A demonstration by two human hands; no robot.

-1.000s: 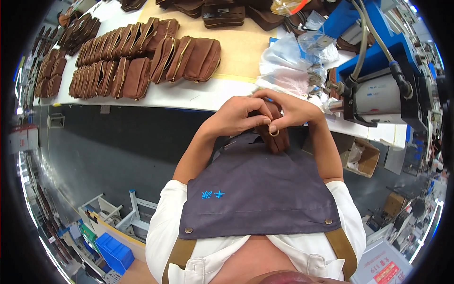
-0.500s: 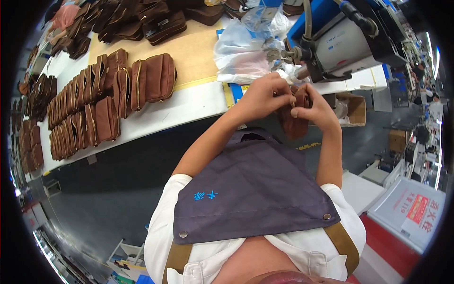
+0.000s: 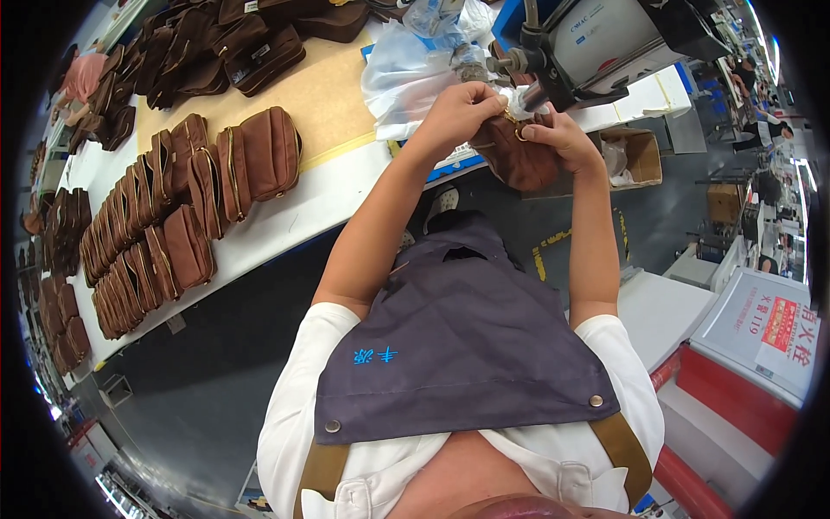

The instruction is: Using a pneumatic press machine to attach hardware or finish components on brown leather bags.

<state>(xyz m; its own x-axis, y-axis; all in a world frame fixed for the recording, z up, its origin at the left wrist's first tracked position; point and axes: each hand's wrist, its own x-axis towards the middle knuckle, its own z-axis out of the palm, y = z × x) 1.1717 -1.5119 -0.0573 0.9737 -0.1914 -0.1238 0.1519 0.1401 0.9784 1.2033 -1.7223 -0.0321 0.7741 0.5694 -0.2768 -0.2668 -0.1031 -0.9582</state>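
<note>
Left hand (image 3: pixel 468 111) and right hand (image 3: pixel 566 143) pinching brown pouch (image 3: pixel 521 162) at its upper end, beside tip of machine cylinder (image 3: pixel 596 39). Left: upright pouch rows (image 3: pixel 173 216) on white table (image 3: pixel 340 186). Right: open cardboard box (image 3: pixel 647 160).

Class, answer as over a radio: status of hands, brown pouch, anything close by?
Left hand and right hand both gripping brown pouch near its upper edge. Pouch close by machine. Pale plastic bag beside left hand.
</note>
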